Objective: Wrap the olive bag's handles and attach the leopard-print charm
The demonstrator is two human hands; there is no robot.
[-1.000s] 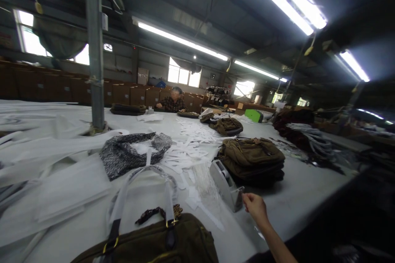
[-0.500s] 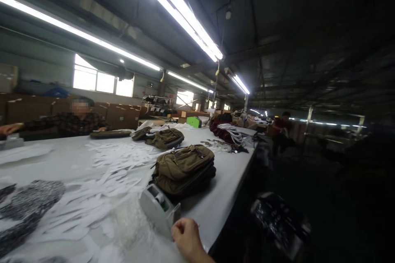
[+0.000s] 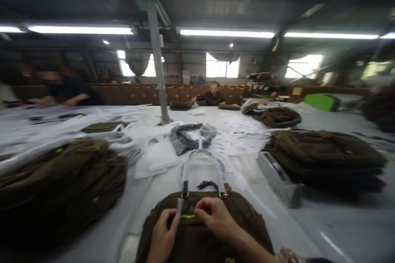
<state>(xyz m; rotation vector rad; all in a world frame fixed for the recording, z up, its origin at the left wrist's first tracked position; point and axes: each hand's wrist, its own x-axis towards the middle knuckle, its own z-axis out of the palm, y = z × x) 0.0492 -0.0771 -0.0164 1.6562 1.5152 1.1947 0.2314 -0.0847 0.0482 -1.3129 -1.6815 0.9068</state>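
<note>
An olive-brown bag [image 3: 243,226] lies right in front of me on the white table [image 3: 339,222], its handles [image 3: 202,160] wrapped in white. Both my hands rest on the bag's top near the handle bases. My left hand [image 3: 163,236] has its fingers curled at the left strap, pinching a small pale strip. My right hand [image 3: 216,218] presses closed fingers beside it on the same spot. What the right fingers hold is hidden.
A grey tape dispenser [image 3: 279,178] stands to the right, in front of a stack of olive bags [image 3: 324,160]. Another bag pile [image 3: 58,181] lies left. White paper scraps and speckled fabric [image 3: 191,137] lie behind. A steel post [image 3: 157,61] rises mid-table. People sit at the far side.
My right hand left the tape dispenser and came to the bag in front of me. My left hand came into view on the bag. The view swung back left.
</note>
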